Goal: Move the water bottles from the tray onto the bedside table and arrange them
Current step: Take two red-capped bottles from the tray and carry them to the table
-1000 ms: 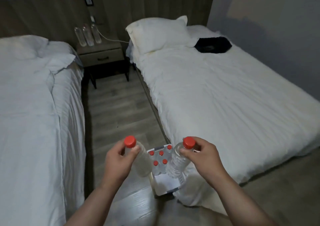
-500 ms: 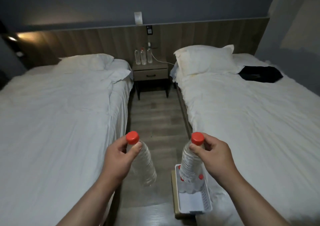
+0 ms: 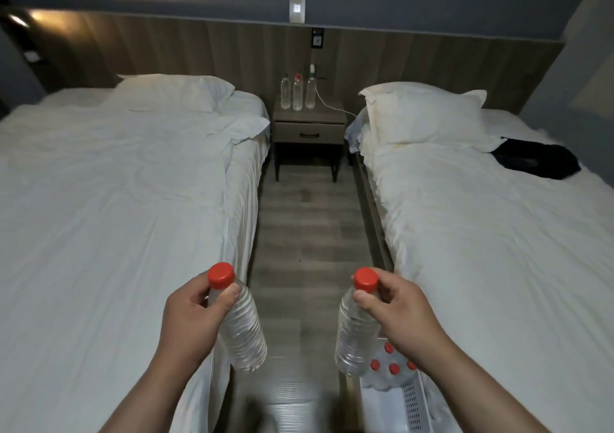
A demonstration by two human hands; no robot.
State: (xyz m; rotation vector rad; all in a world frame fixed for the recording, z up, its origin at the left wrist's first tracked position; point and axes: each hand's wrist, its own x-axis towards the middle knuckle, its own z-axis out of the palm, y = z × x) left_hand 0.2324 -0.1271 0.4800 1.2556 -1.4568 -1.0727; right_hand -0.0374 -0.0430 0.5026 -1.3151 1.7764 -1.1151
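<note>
My left hand (image 3: 191, 319) grips a clear water bottle (image 3: 242, 336) by its neck, just under the red cap. In my right hand (image 3: 398, 313) hangs a second red-capped bottle (image 3: 354, 339), held the same way. Both bottles hang over the floor between the two beds. Below my right wrist a white tray (image 3: 413, 402) sits at the foot of the right bed, with several red-capped bottles (image 3: 393, 368) in it. The bedside table (image 3: 309, 123) stands far ahead against the headboard wall, and three bottles (image 3: 297, 93) stand in a row on its top.
A white bed (image 3: 116, 200) runs along the left and another white bed (image 3: 498, 233) along the right, with a narrow wooden floor aisle (image 3: 305, 220) between them. A white cable (image 3: 329, 103) trails over the table. A black item (image 3: 538, 161) lies on the right bed.
The view has swung left and lifted, bringing the aisle and bedside table to the middle. Both hands keep their bottles and have moved away from the tray, which now lies at the lower right.
</note>
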